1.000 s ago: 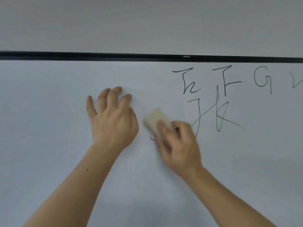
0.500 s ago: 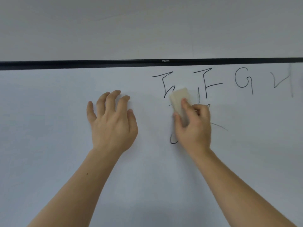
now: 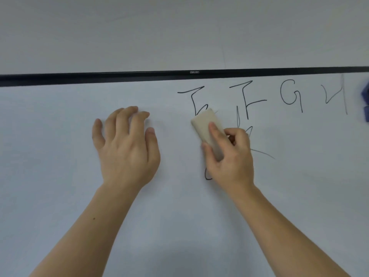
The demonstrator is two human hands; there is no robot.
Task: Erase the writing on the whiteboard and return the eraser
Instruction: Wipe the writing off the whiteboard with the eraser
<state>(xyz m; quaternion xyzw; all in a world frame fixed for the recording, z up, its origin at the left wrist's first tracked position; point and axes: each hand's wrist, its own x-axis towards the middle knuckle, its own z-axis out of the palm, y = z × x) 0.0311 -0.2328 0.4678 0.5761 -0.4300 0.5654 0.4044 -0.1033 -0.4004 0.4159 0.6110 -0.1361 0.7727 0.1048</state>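
The whiteboard (image 3: pixel 60 196) fills most of the view under its black top frame (image 3: pixel 99 77). My right hand (image 3: pixel 231 158) presses a beige eraser (image 3: pixel 205 124) against the board, tilted, its upper end over the foot of the leftmost character. Black writing (image 3: pixel 289 94) runs along the top right: two characters, a G and a further mark. Faint stroke remnants (image 3: pixel 263 153) lie right of my right hand, and a small curl (image 3: pixel 207 175) shows under it. My left hand (image 3: pixel 125 148) rests flat on the board, fingers spread, holding nothing.
Above the black top frame is a plain grey wall (image 3: pixel 179 33). At the far right edge, blue objects (image 3: pixel 366 104) stick to the board beside the last mark.
My right hand carried the eraser up and to the right from the lower strokes, wiping most of them away. The left hand has stayed in place. The view shifted slightly.
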